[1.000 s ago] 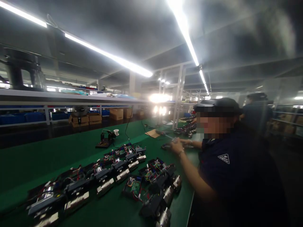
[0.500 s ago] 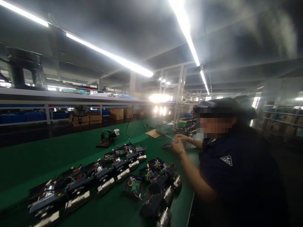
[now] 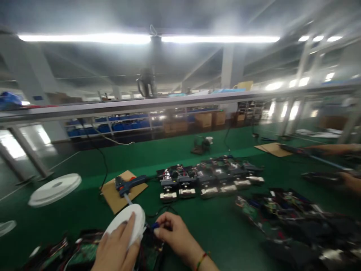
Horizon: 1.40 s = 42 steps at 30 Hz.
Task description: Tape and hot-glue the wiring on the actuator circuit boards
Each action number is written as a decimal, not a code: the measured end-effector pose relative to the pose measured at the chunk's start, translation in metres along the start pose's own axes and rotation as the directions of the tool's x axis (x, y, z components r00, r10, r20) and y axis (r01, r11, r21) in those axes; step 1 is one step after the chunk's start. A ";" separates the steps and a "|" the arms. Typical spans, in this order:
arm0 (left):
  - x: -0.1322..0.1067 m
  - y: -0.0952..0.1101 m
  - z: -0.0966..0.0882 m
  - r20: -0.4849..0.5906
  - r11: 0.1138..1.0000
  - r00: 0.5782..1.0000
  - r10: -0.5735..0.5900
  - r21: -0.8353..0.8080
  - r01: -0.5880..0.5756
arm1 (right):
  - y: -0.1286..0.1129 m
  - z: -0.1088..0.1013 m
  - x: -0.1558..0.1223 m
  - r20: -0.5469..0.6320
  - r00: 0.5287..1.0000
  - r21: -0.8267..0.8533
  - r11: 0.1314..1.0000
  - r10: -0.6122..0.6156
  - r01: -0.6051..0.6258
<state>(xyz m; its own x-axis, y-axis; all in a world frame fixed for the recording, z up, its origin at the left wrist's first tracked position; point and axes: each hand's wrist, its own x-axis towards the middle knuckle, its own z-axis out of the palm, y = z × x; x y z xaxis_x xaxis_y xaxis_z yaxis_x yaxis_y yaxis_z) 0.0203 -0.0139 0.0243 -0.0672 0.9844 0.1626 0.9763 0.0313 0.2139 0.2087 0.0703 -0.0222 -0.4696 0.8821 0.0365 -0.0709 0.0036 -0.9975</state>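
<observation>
My left hand point(image 3: 117, 246) lies over a white round disc point(image 3: 135, 214), its fingers spread across the face and gripping it at a tilt. The disc looks like a spool of tape or wire. Just right of it, my right hand point(image 3: 179, 233) pinches a small blue part point(image 3: 155, 225) between thumb and fingertips. Beneath the hands sits a dark housing point(image 3: 150, 250) with a circuit board, partly hidden. More open housings with green boards point(image 3: 87, 250) stand at the lower left. Behind the disc, a glue gun point(image 3: 131, 184) rests on a piece of cardboard point(image 3: 113, 197).
A row of wired assemblies with metal cylinders point(image 3: 208, 178) stands mid-table. Another blurred group point(image 3: 299, 222) lies at right. A larger white disc point(image 3: 55, 190) is at left. A co-worker's hands point(image 3: 351, 180) reach in at the right edge. A shelf point(image 3: 175, 101) spans the back.
The view has swung left from the co-worker toward my own work area. My two hands, the white disc and the glue gun have come into view.
</observation>
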 end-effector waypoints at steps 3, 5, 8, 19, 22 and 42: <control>0.004 0.000 0.003 0.098 0.999 0.995 -0.024 0.025 0.022 | -0.005 -0.002 -0.003 0.030 0.998 0.005 0.998 -0.057 0.057; 0.005 0.005 0.002 0.146 0.999 0.989 -0.036 0.036 0.031 | -0.011 -0.002 -0.008 0.025 0.995 -0.035 0.995 -0.094 0.094; 0.003 0.016 -0.006 0.186 0.998 0.982 -0.036 0.052 0.027 | -0.017 0.002 -0.012 0.001 0.989 -0.125 0.982 -0.146 0.145; 0.002 0.037 -0.016 0.227 0.997 0.972 -0.055 0.068 0.040 | -0.017 0.006 -0.014 -0.031 0.976 -0.289 0.937 -0.216 0.198; 0.002 0.038 -0.016 0.223 0.998 0.973 -0.049 0.059 0.037 | -0.019 0.006 -0.015 -0.022 0.975 -0.317 0.927 -0.220 0.202; 0.002 0.044 0.003 0.120 0.999 0.992 -0.030 0.037 0.026 | -0.007 0.011 -0.019 -0.056 0.872 -0.565 0.735 -0.487 0.374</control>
<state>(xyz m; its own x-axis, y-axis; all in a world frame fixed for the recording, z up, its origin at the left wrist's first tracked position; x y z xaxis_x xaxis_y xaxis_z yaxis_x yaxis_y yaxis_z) 0.0632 -0.0097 0.0315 -0.0713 0.9967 0.0397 0.9813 0.0629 0.1819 0.2088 0.0485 -0.0153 -0.3259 0.7935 0.5139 0.2695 0.5990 -0.7540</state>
